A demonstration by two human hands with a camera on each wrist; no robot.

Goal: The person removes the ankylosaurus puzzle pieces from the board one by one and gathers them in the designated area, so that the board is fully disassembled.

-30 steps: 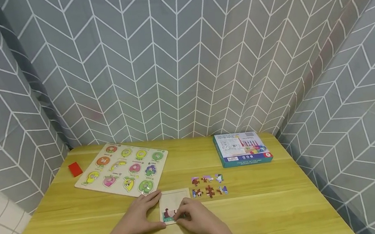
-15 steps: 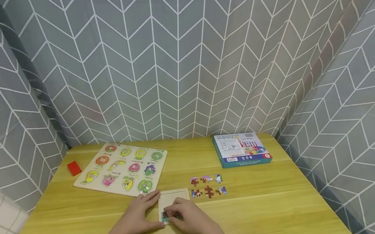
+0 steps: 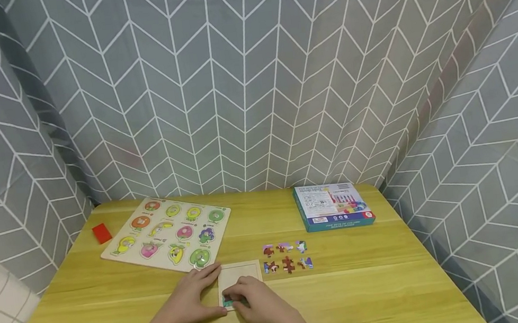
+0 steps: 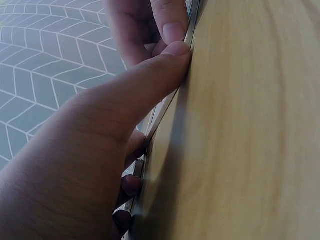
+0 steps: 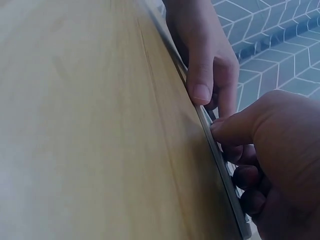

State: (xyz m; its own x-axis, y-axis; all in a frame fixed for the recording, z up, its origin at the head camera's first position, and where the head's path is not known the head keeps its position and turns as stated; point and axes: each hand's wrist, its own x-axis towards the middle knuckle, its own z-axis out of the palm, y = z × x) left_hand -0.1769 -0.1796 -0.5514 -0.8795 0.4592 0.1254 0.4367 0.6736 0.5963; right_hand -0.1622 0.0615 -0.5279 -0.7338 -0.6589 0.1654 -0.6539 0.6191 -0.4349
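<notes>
Both hands at a small wooden frame (image 3: 239, 264) on the table (image 3: 373, 276), teal puzzle pieces (image 3: 227, 302) seated in its near left corner.
Left hand (image 3: 189, 297) spread along the frame's left side, thumb by the near corner, fingertips by the far one, bracing rather than clenching. Right hand (image 3: 261, 301) over the frame's near part, fingers curled down; cannot tell whether they pinch a piece. Just right of the frame: six loose pieces (image 3: 288, 264), two rows of three. Beyond it, leftward, a fruit board (image 3: 157, 215); farther left, a red block (image 3: 101, 233). Beyond it, rightward, a printed box (image 3: 333, 206).
</notes>
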